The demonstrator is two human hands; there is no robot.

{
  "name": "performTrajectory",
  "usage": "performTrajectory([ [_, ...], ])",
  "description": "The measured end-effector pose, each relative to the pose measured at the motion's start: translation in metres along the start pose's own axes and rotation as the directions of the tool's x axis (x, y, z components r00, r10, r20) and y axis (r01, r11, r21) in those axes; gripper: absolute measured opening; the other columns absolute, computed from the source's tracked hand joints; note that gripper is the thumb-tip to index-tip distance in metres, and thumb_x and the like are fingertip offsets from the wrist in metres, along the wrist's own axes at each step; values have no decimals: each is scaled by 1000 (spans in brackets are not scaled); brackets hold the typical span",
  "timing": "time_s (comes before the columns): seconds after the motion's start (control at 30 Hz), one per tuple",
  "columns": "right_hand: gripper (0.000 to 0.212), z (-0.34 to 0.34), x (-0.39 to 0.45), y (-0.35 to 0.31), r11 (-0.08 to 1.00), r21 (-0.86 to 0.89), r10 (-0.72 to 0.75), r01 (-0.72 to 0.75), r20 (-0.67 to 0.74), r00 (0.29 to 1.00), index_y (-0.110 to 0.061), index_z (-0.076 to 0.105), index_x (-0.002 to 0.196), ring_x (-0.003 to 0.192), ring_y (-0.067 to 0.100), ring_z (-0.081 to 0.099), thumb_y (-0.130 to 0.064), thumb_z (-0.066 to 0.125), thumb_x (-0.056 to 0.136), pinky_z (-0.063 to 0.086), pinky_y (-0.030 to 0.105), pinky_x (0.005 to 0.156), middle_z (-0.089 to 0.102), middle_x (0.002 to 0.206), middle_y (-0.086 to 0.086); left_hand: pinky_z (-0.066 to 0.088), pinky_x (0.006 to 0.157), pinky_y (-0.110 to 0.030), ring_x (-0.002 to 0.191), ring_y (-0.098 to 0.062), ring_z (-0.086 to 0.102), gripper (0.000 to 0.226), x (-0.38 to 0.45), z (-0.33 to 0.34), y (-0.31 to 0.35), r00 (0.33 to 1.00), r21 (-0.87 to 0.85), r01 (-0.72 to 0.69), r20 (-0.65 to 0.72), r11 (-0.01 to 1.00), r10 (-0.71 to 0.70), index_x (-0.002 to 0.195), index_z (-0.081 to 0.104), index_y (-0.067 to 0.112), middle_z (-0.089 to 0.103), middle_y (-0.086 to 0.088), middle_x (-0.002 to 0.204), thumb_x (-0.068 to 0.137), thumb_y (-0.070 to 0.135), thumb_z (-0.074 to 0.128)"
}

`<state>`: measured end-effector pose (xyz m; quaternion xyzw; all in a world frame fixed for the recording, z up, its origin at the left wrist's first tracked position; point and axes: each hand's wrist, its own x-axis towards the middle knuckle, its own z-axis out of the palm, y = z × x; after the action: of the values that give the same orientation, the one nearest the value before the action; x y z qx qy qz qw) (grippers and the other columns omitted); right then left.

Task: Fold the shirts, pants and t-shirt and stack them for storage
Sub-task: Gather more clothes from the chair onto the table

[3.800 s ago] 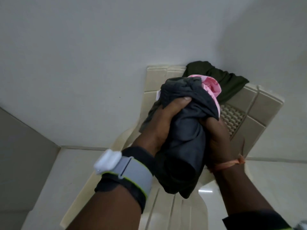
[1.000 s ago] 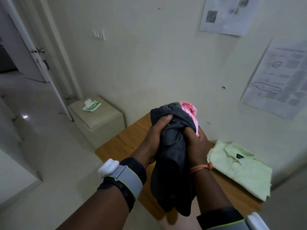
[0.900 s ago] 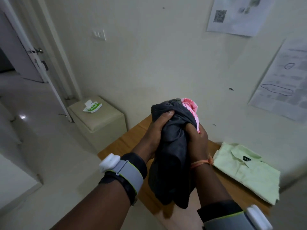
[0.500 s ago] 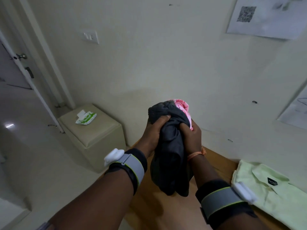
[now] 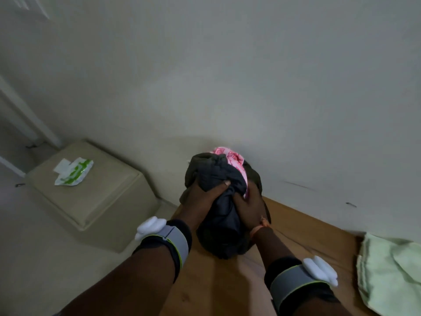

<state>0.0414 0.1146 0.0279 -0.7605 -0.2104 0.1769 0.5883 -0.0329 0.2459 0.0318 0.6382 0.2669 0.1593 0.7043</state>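
Both hands, left hand [image 5: 205, 197] and right hand [image 5: 249, 207], grip the bunched dark-and-pink clothes bundle [image 5: 218, 201] tightly just above the wooden tabletop [image 5: 227, 281], probably to set it down for folding beside the folded green shirt [image 5: 391, 274].

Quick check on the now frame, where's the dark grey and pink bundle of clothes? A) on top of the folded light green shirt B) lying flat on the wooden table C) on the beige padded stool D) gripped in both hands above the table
D: the left hand and right hand both grip the dark grey and pink bundle of clothes, held above the wooden table, apart from the folded light green shirt.
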Motion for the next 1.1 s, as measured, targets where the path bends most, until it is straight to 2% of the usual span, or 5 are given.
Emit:
performTrajectory([
  [0.1, 81, 16, 3, 53, 954, -250, 201, -165, 122, 972, -34, 14, 158, 137, 22, 45, -43, 56, 88, 40, 40, 111, 44, 150, -2, 54, 91, -13, 124, -8, 62, 89, 19, -12, -54, 989, 127, 99, 95, 987, -112, 150, 49, 25, 63, 7, 141, 74, 41, 92],
  [0.23, 84, 47, 13, 96, 779, -538, 410, -321, 51, 911, -49, -25, 147, 156, 39, -2, -51, 42, 96, 11, 61, 123, -12, 170, 0, 48, 112, -39, 136, -14, 55, 112, 39, -21, -131, 981, 328, 148, 75, 933, -182, 157, 39, 35, 53, 14, 151, 63, 81, 80],
  [0.63, 87, 92, 52, 131, 702, -516, 462, -492, -197, 865, -51, -21, 152, 155, 40, -4, -46, 49, 100, 7, 64, 118, -9, 170, -3, 29, 125, -48, 151, -22, 35, 106, 107, -37, -199, 994, 552, 69, 30, 831, -102, 159, 30, 44, 38, 13, 163, 71, 94, 60],
  [0.87, 104, 48, 53, 98, 819, -445, 434, -362, 68, 898, -42, 1, 160, 154, 37, 17, -58, 61, 77, 20, 59, 122, 12, 169, 4, 34, 120, -48, 158, -38, 14, 130, 60, -26, -105, 959, 648, 221, -7, 729, -284, 162, -20, 18, -1, -17, 173, 82, 74, 65],
  [1.1, 118, 30, -10, 30, 817, -577, 87, -8, 110, 990, -43, -9, 159, 157, 24, 3, -29, 76, 78, 24, 51, 122, -4, 170, -3, 54, 92, -43, 116, -34, 64, 55, -10, -28, -27, 994, 761, -96, 105, 642, 23, 143, 49, 22, 66, -9, 129, 96, 48, 63],
])
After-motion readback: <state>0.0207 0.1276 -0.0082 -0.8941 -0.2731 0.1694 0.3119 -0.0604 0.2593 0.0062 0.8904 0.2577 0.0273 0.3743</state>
